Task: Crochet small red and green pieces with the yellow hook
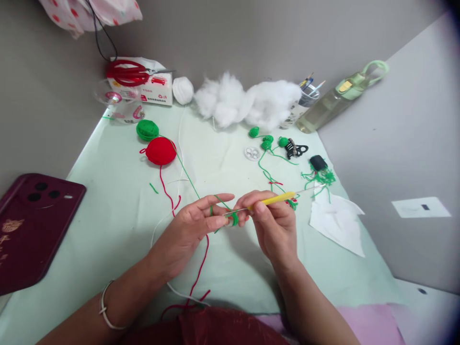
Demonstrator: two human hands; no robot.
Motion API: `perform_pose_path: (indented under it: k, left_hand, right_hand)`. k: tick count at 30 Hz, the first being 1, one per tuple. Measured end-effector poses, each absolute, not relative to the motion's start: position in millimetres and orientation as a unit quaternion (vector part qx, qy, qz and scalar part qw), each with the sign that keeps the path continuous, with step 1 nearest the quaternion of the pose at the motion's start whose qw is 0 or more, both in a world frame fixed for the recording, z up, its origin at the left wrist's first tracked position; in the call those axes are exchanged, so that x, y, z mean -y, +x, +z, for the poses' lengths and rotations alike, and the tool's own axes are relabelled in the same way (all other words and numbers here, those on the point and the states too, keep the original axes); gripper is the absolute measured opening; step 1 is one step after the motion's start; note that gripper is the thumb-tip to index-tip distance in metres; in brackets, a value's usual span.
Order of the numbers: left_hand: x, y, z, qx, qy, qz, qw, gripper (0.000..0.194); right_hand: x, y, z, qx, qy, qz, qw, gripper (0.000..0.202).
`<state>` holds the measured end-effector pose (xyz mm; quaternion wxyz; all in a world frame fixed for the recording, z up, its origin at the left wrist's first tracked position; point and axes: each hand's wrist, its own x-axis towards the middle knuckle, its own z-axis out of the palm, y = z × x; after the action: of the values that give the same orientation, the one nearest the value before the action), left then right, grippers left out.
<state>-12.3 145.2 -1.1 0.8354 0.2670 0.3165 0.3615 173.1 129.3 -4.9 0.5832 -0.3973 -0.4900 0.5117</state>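
Between the fingertips of my left hand (194, 225) is a small green crocheted piece (234, 219), with green yarn looped round the fingers and the index finger stretched out. My right hand (276, 225) grips a crochet hook by its yellow handle (276, 199). The hook's thin metal shaft points left and reaches the green piece. From the green ball of yarn (147, 130) a strand runs down to my left hand. Below that ball lies a red ball of yarn (161, 151), whose strand passes beneath my left hand toward the front edge.
White stuffing (224, 101) and a white yarn ball (183, 90) line the back. Red-handled scissors (127, 73) rest on a box at back left. Small green pieces (266, 143), a bottle (328, 105) and white paper (334, 220) are right; a dark red phone-like object (36, 230) is left.
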Motion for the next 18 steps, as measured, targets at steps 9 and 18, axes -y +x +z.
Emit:
perform_pose_path:
  k: [9,18]
  left_hand:
    - [-146.1,-13.2,0.5,-0.351,0.278,0.376,0.811,0.030]
    - [-143.9,-11.6,-5.7,-0.313,0.185,0.368,0.855,0.048]
  right_hand:
    - [-128.4,172.1,1.7,0.518,-0.406,0.481,0.579,0.021]
    - [-116.2,171.4,-8.9,0.797,-0.409,0.106,0.431,0.043]
